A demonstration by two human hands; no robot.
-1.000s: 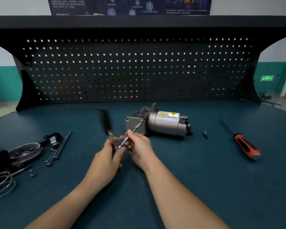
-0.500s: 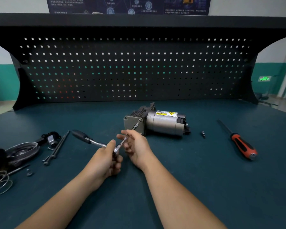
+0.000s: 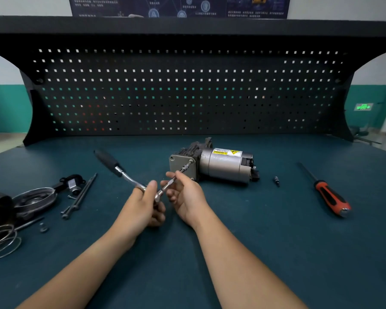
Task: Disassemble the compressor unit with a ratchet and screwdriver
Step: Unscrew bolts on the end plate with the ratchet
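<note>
The grey compressor unit lies on its side on the dark green bench, its square end plate facing me. A ratchet with a black grip points up and to the left. Its long extension bar runs up to a bolt on the end plate. My left hand grips the ratchet near its head. My right hand pinches the extension bar between thumb and fingertips. A red-and-black screwdriver lies on the bench at the right, apart from both hands.
Removed parts lie at the left: a round metal cover, two long bolts, a small black fitting, a wire coil, a washer. A small bit lies right of the compressor. A black pegboard stands behind.
The ratchet handle swung from upright down to the left, then partly back up. My left hand turned with it. My right hand stayed on the extension bar.
</note>
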